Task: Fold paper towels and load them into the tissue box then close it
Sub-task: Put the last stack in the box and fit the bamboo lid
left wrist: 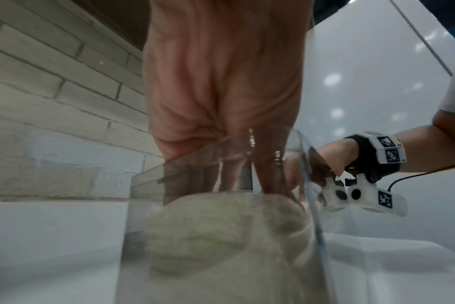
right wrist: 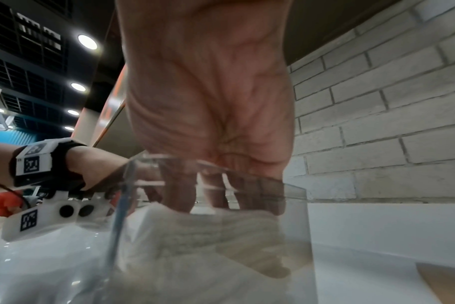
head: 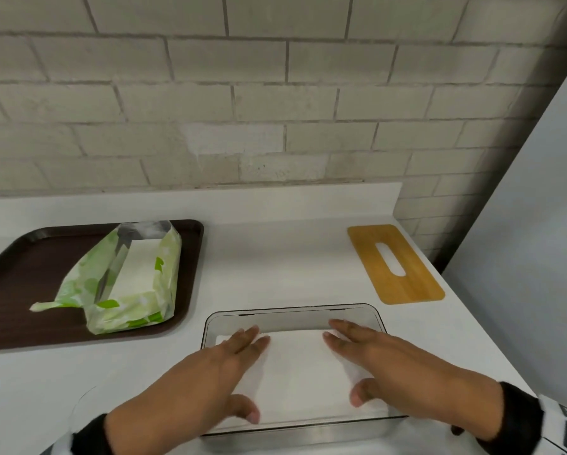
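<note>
Pressing down with 2 flat, straight-fingered hands, a person's left hand (head: 210,372) and right hand (head: 384,362) rest on a folded stack of paper towels (head: 295,372) inside the clear tissue box (head: 292,309) on a white counter (head: 275,257); its wooden lid (head: 395,264) lies apart at right, while a green towel package (head: 128,280) sits on a brown tray (head: 19,274).

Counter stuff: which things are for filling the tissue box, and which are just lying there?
For the job:
- clear tissue box
- folded paper towels inside it
- left hand and right hand, pressing the towels flat
- wooden lid with a slot, lying apart
- green towel pack, opened

Just lying about:
- brown tray under the pack
- white counter
- brick wall
</note>
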`<state>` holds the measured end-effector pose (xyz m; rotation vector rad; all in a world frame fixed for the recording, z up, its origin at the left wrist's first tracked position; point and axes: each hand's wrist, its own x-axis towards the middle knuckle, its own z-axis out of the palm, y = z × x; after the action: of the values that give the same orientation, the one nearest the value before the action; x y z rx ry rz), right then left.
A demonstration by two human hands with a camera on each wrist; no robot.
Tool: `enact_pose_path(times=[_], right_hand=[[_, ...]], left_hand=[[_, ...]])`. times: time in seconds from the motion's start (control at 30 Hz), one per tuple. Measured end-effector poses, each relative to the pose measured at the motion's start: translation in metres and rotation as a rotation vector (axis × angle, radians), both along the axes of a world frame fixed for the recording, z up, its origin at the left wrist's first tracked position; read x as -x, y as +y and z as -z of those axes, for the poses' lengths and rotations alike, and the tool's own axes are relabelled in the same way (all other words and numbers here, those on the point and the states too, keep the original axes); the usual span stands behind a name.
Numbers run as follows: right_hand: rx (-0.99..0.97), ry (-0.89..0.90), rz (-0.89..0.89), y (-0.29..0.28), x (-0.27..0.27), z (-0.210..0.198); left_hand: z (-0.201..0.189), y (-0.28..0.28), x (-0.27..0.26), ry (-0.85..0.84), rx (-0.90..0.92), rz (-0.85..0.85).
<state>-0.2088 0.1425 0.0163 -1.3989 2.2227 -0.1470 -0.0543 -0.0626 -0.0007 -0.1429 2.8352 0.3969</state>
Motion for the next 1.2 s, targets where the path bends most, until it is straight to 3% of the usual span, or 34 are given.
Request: enact_pose_path(times=[0.27,0.53,0.87,1.2], right_hand=[[0.043,0.046,-0.008,-0.005,0.001,-0.018],[-0.083,0.069,-0.1,0.002,-0.002,-0.024],[-0.064,0.152,-0.169,0.007,-0.006,-0.028],[-0.091,0.169,-0.182,0.004,-0.007,-0.032]], left_hand=[[-0.017,0.002,-0.005,0.081,-0.028,-0.016],[-0.023,0.007,-0.002,0.066,-0.017,0.04],[-0.029,-0.003,-0.003,0.028,-0.144,0.008],[-0.025,-0.004,-0.004,0.115,-0.256,-0.003]])
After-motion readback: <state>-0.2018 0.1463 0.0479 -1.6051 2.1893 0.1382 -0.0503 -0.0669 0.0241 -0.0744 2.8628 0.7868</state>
